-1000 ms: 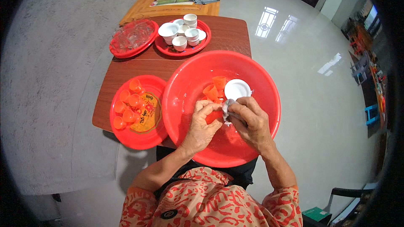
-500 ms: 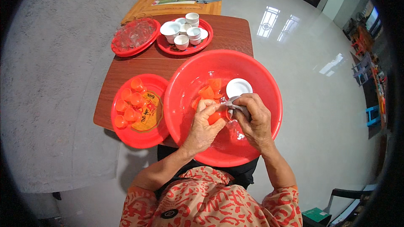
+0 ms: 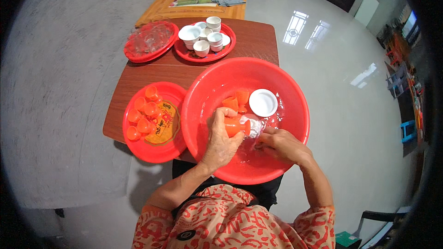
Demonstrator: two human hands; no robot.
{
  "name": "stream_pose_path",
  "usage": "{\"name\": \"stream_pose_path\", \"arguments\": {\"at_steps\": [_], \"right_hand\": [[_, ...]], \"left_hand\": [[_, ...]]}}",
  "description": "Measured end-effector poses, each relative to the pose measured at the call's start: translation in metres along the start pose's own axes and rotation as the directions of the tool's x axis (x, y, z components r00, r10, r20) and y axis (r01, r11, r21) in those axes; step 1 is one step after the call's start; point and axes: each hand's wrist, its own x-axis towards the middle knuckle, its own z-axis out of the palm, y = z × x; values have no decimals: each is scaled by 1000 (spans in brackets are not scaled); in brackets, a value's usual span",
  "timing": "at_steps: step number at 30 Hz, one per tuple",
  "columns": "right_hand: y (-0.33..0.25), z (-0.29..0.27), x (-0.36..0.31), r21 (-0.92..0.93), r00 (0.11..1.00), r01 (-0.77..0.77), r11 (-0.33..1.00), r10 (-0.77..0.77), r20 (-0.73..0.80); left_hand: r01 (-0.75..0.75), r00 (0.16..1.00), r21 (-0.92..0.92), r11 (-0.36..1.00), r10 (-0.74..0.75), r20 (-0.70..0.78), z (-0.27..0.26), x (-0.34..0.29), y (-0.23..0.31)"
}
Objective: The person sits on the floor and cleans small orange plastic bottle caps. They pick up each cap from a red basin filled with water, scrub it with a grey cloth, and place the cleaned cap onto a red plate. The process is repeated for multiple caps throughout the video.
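Note:
My left hand (image 3: 221, 133) is closed round a small orange stemmed cup (image 3: 234, 127), tipped on its side just over the water in a big red basin (image 3: 194, 87). White splashing water shows at the cup's right end. My right hand (image 3: 280, 144) is low in the basin to the right of the cup, its fingers curled at the water. The grey cloth it held earlier is almost wholly hidden beneath them. Other orange cups (image 3: 242, 97) lie in the basin beyond my left hand. Beside them is a round white dish (image 3: 263, 103).
Left of the basin, a red tray (image 3: 170, 152) holds several orange cups (image 3: 144, 126). Farther back on the brown table (image 3: 138, 76) are a red tray of white cups (image 3: 201, 49) and one of clear glasses (image 3: 150, 37). A wooden table (image 3: 157, 7) with a grey cloth (image 3: 228, 1) stands beyond.
My right hand has moved down and away from the cup toward the water, with the cloth dropping out of sight. The cup stays in my left hand, and water now splashes beside it.

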Motion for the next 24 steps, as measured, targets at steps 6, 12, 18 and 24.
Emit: {"name": "stream_pose_path", "arguments": {"at_steps": [6,12,18,24], "right_hand": [[-49,-21,-15,184,858,334,924,-217,-466],[-40,-5,10,92,802,373,923,-271,-533],[-16,-9,21,300,855,280,912,-95,-509],[-46,-2,15,-135,706,425,895,-421,-570]], "left_hand": [[-79,990,-128,989,93,106,1,-4,-3],[-68,984,-295,953,113,139,5,-2,9],[-81,967,-278,957,143,210,6,-6,7],[14,957,-393,919,102,272,2,-5,4]]}}
